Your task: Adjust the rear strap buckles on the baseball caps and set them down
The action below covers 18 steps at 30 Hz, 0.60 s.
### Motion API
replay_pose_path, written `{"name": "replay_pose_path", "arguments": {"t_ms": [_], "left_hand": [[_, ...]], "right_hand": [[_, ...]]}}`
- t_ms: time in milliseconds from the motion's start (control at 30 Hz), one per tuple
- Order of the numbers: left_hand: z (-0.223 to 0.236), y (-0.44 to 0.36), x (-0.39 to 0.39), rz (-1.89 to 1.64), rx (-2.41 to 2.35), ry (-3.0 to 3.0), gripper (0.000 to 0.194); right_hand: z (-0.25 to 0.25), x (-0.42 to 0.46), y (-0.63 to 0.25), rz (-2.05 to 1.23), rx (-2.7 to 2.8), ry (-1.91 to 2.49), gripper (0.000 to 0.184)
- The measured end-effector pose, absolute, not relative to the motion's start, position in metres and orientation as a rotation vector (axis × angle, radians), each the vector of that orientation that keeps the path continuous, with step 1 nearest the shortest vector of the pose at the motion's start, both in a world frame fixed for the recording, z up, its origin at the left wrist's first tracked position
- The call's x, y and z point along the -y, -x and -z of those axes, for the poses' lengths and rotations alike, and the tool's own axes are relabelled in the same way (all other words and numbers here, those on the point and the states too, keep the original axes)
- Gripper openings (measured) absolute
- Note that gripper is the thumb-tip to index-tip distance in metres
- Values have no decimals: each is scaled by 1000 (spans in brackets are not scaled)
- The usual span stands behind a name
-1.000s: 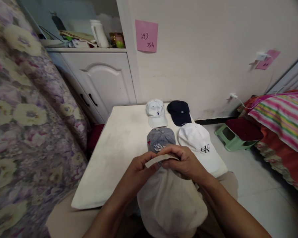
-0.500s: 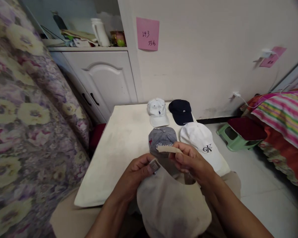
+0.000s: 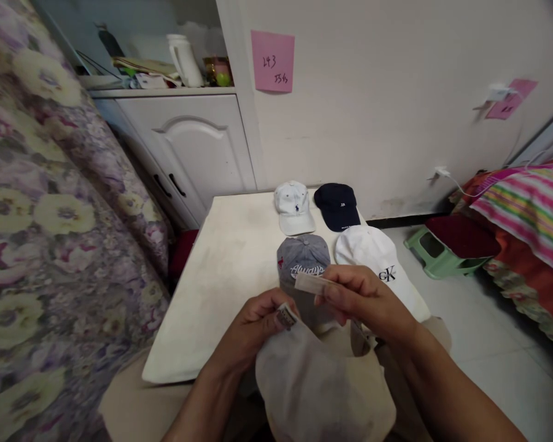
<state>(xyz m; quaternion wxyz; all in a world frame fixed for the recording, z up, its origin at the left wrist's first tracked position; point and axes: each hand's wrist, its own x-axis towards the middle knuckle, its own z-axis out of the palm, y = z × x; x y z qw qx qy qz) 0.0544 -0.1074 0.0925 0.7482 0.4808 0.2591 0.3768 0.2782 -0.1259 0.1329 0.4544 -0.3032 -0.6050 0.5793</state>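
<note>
I hold a beige cap (image 3: 320, 387) low in front of me, its back opening facing up. My left hand (image 3: 258, 325) pinches the metal buckle (image 3: 286, 317) at the left end of the opening. My right hand (image 3: 366, 301) pinches the loose beige strap (image 3: 311, 283), pulled free of the buckle. Just beyond my hands a grey cap (image 3: 303, 258) with script lettering lies on the white table (image 3: 225, 270). A white cap with a black logo (image 3: 375, 261) lies to its right.
A small white cap (image 3: 294, 206) and a navy cap (image 3: 337, 205) lie at the table's far edge by the wall. A floral fabric (image 3: 50, 215) rises on the left. A white cabinet (image 3: 188, 147) stands behind, and a green stool (image 3: 435, 255) and striped bedding (image 3: 529, 215) are on the right.
The strap was threaded across between both hands a second ago. Now it is out of the buckle, and my hands have drawn apart, the right one moving rightward with the strap.
</note>
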Motion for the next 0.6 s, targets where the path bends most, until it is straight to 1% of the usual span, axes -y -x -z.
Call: {"name": "replay_pose_path", "arguments": {"t_ms": [67, 267, 400, 600], "left_hand": [[-93, -54, 107, -832, -567, -1083, 22], [-95, -53, 106, -800, -597, -1163, 21], [-96, -53, 106, -775, -637, -1162, 21], [-100, -55, 108, -778, -675, -1169, 22]], "right_hand": [[-137, 126, -278, -1341, 1582, 790, 26], [-150, 125, -280, -1174, 1704, 871, 12], [-156, 126, -280, -1142, 1767, 892, 9], [-155, 127, -278, -1138, 1798, 935, 8]]}}
